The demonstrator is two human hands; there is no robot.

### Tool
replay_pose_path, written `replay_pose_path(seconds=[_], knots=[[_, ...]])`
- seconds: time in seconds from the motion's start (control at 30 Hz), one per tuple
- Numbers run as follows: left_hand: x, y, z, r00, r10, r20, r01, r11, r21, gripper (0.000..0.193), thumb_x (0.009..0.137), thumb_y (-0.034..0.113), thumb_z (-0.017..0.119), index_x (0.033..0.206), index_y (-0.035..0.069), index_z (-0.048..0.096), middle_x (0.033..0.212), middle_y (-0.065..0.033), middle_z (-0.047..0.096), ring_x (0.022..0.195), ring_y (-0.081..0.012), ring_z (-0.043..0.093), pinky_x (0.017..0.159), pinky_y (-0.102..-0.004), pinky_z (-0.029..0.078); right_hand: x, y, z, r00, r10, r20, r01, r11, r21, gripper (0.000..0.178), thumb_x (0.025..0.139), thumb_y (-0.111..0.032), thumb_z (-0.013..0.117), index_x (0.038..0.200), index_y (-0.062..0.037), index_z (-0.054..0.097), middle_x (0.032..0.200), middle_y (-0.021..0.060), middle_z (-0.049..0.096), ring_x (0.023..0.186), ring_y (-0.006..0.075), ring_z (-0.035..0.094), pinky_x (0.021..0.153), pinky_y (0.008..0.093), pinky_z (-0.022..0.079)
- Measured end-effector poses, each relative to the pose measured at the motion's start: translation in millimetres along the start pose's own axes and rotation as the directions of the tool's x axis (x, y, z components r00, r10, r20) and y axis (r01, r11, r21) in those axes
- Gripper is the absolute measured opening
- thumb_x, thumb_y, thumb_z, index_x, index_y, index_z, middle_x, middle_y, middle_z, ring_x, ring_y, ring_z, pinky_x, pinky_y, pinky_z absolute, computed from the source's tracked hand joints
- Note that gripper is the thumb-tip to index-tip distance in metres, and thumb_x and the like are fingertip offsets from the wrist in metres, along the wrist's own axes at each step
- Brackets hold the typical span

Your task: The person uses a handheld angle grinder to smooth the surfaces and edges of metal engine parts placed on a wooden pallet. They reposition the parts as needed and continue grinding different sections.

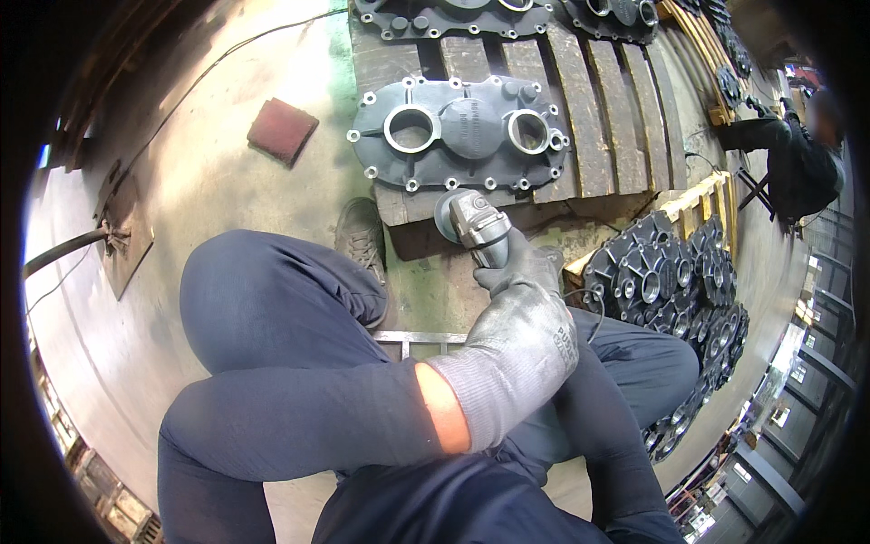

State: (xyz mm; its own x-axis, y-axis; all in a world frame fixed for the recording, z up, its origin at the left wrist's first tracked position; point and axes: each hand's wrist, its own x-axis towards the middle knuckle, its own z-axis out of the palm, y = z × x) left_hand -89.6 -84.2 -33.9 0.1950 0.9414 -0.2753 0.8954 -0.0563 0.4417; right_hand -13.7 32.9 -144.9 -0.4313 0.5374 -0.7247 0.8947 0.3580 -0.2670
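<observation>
An angle grinder (480, 227) with a round disc is held just off the near edge of a dark cast metal cover (467, 136). My right hand (524, 265), in a grey work glove, is closed round the grinder's body. Across my right wrist lies my left hand (521, 335), in a dusty grey glove; its fingers are hidden. The cover rests flat on a slatted wooden pallet (589, 109). It has two large round openings, a raised disc between them and several bolt holes round its rim.
More cast covers (453, 18) lie at the pallet's far end, and several are stacked at my right (666, 272). A reddish square pad (283, 131) lies on the floor at left, near a metal plate (127, 236) with a hose. Another person (802, 163) sits at far right.
</observation>
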Motion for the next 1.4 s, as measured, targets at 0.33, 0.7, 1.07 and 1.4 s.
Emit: replay_pose_path(seconds=[0.33,0.7,1.07,1.4], knots=[[12,4,-13,1.0,0.0,-0.027,-0.002,0.997,-0.079,0.027,0.094,0.02,0.072,0.108,-0.002,0.076,0.09,-0.0143,0.076,0.083,-0.0293,0.078,0.076,-0.0409,0.061,3,35,-10,0.979,-0.204,-0.012,0.202,0.976,-0.079,0.08,0.078,-0.058,0.088,0.129,-0.0018,0.062,0.117,0.029,0.078,0.115,0.0462,0.076,0.101,0.0536,0.058],[47,17,-13,0.997,0.017,0.079,-0.005,0.988,-0.152,0.061,0.091,0.052,0.082,0.115,-0.003,0.071,0.095,-0.0134,0.073,0.088,-0.0316,0.076,0.079,-0.0429,0.059,19,128,-39,0.952,0.0,-0.308,0.016,0.999,0.048,0.068,0.078,-0.04,0.085,0.128,0.0016,0.067,0.115,0.0305,0.078,0.11,0.0463,0.076,0.1,0.052,0.058],[69,14,-14,0.992,0.083,0.092,-0.076,0.995,-0.068,0.057,0.09,0.052,0.081,0.113,-0.001,0.075,0.1,-0.0132,0.073,0.091,-0.0306,0.075,0.081,-0.0432,0.059,42,129,-54,0.959,-0.037,-0.282,0.038,0.999,-0.005,0.066,0.079,-0.036,0.081,0.129,0.0035,0.065,0.115,0.0306,0.077,0.11,0.0478,0.075,0.1,0.053,0.058],[62,10,-1,1.0,0.03,0.003,-0.029,0.985,-0.171,0.034,0.089,0.03,0.081,0.105,0.0,0.077,0.096,-0.0118,0.075,0.089,-0.031,0.077,0.077,-0.043,0.06,33,123,-42,0.955,-0.013,-0.297,-0.008,0.998,-0.07,0.064,0.079,-0.036,0.082,0.129,-0.0006,0.066,0.116,0.0285,0.077,0.111,0.0472,0.075,0.099,0.0525,0.058]])
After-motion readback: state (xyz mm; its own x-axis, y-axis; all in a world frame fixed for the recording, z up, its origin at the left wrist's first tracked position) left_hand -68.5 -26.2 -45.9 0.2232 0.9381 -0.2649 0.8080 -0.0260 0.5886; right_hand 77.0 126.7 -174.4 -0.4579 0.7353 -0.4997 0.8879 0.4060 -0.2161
